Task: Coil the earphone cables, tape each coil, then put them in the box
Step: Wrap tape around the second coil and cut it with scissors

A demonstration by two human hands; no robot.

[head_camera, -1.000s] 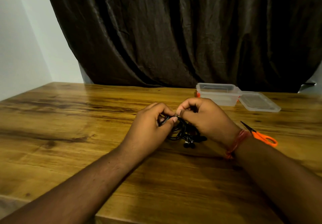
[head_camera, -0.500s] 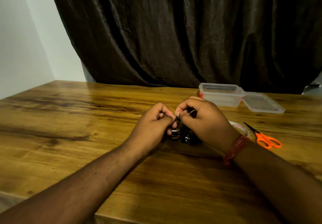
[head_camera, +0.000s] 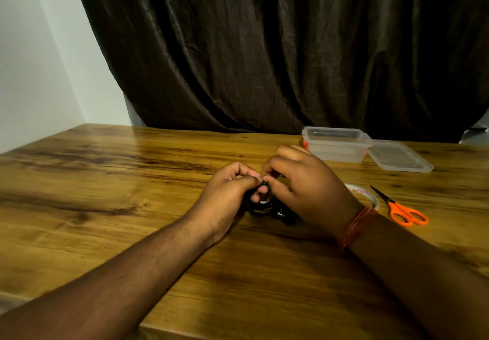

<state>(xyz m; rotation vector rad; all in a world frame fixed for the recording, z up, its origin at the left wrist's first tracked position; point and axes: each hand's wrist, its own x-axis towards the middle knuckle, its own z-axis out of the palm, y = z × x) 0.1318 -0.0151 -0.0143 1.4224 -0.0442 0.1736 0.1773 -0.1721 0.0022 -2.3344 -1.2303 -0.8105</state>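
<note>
A black earphone cable [head_camera: 267,208] lies bunched in a small coil on the wooden table, mostly hidden between my hands. My left hand [head_camera: 227,194] grips the coil from the left, thumb and fingers pinched at its top. My right hand [head_camera: 304,189] pinches the same spot from the right, fingertips touching the left hand's. The earbuds stick out below my right palm. A clear plastic box [head_camera: 334,145] stands open at the back right, its lid [head_camera: 399,157] lying beside it. A roll of clear tape [head_camera: 366,194] peeks out behind my right wrist.
Orange-handled scissors [head_camera: 402,211] lie shut to the right of the tape. A dark curtain [head_camera: 264,48] hangs behind the table's far edge. The table's near edge [head_camera: 185,329] runs just under my forearms, and a white wall stands to the left.
The coil has been gathered tighter and is more hidden between my hands. My view has shifted left, so the tape roll now shows behind my right wrist.
</note>
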